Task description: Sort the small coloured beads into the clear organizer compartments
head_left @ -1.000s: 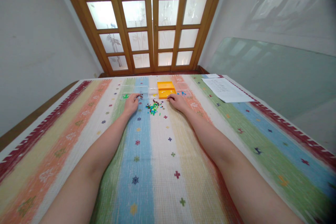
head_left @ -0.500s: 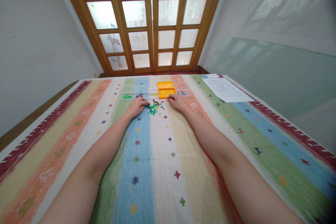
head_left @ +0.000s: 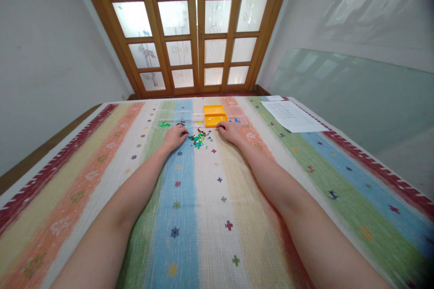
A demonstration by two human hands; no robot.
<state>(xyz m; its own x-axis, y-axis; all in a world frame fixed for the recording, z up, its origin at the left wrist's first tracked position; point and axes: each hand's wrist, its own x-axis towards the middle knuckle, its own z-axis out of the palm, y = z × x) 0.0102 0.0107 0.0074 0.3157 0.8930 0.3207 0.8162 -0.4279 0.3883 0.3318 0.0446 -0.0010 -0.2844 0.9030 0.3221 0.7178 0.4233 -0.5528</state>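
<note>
A loose pile of small green, blue, yellow and dark red pieces (head_left: 198, 139) lies on the striped cloth between my hands. My left hand (head_left: 175, 137) is just left of the pile, its fingers curled together; whatever they hold is too small to make out. My right hand (head_left: 229, 132) is at the front right corner of the open orange box (head_left: 215, 120), fingertips pinched on something I cannot make out. Pale pieces lie inside the box. Green pieces (head_left: 164, 124) and dark red pieces (head_left: 181, 123) sit in clear trays on the left, blue pieces (head_left: 234, 120) on the right.
White printed paper (head_left: 292, 116) lies at the back right of the striped tablecloth (head_left: 210, 216). Wooden doors with glass panes (head_left: 200, 40) stand beyond the table's far edge. A glass sheet (head_left: 352, 99) leans along the right wall.
My left hand has drawn back slightly to the left, away from the pile. My right hand has stayed almost still at the orange box.
</note>
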